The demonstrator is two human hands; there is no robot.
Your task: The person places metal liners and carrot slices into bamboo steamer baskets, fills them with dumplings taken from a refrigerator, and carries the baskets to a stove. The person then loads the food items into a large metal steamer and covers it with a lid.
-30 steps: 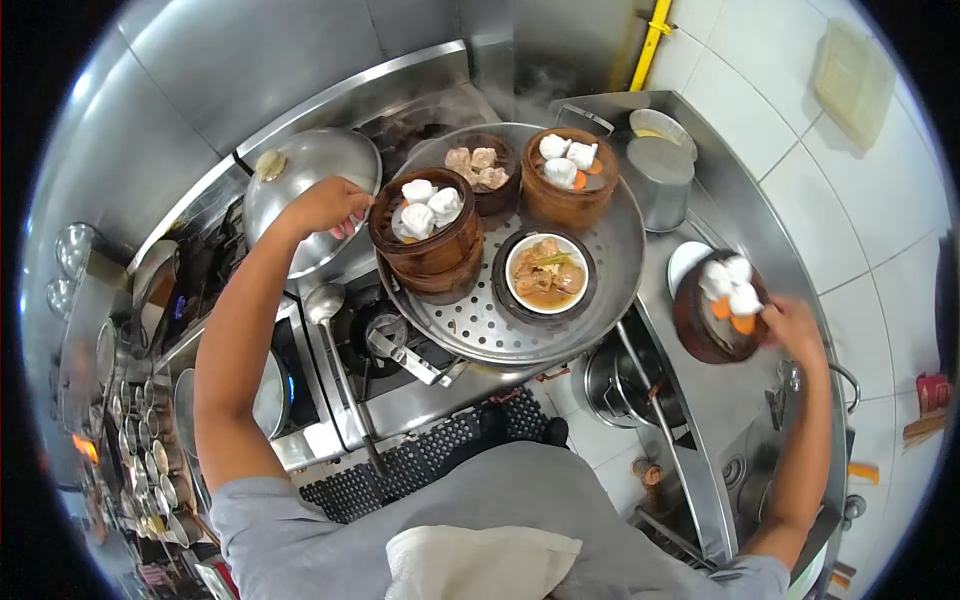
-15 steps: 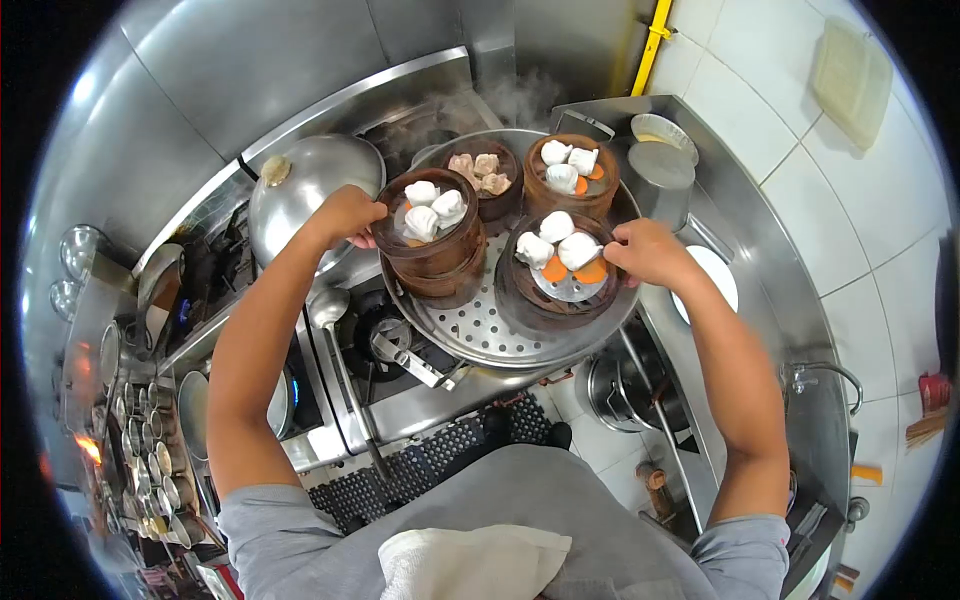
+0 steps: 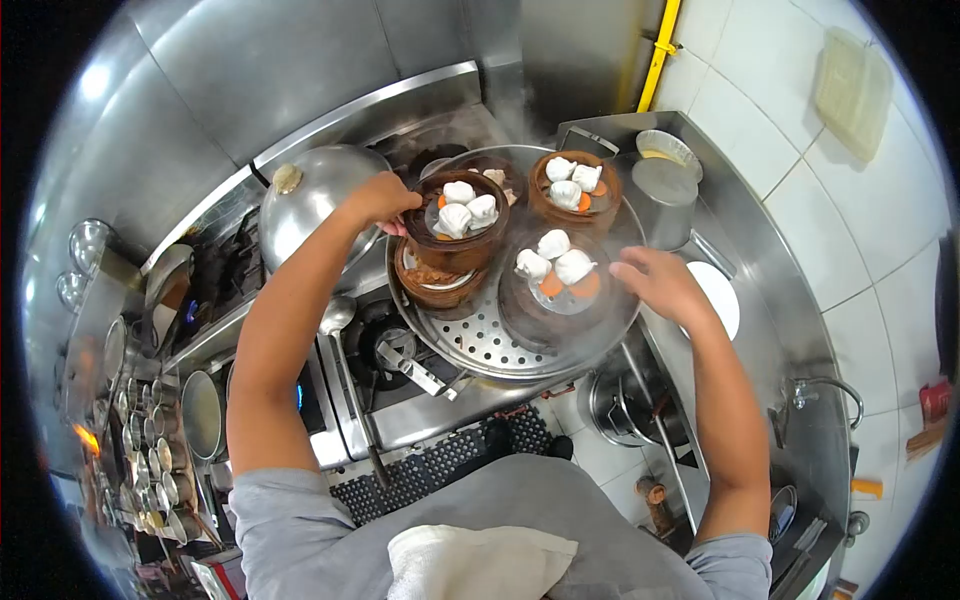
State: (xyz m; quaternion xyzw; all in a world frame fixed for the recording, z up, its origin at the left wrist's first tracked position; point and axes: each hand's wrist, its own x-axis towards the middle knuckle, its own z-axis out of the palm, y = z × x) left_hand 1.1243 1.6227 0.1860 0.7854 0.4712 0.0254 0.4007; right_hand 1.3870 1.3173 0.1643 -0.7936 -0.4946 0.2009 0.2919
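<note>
My left hand point(image 3: 385, 205) grips the rim of a dark bamboo steamer basket point(image 3: 470, 250) holding white dumplings and orange slices. That basket is raised and shifted off a lower bamboo basket point(image 3: 440, 296), where brown food now shows. At the right, my right hand point(image 3: 660, 282) has its fingers apart beside another steamer basket point(image 3: 540, 322); steam blurs this basket and its white dumplings point(image 3: 573, 266). Behind stands a lighter basket point(image 3: 560, 212) with similar dumplings. A further basket with pinkish dumplings point(image 3: 497, 177) is partly hidden. All stand on a round perforated metal steamer tray point(image 3: 470, 345).
A domed metal lid point(image 3: 315, 200) lies left of the tray. A long ladle point(image 3: 338, 318) rests across the stove front. To the right are a lidded pot point(image 3: 665, 190), a white plate point(image 3: 712, 300) and a faucet point(image 3: 830, 385). A lit flame point(image 3: 88, 437) shows far left.
My left hand has lifted the upper left basket up and to the right, uncovering the lower one. My right hand has come off the right basket's rim. More steam hangs over that basket.
</note>
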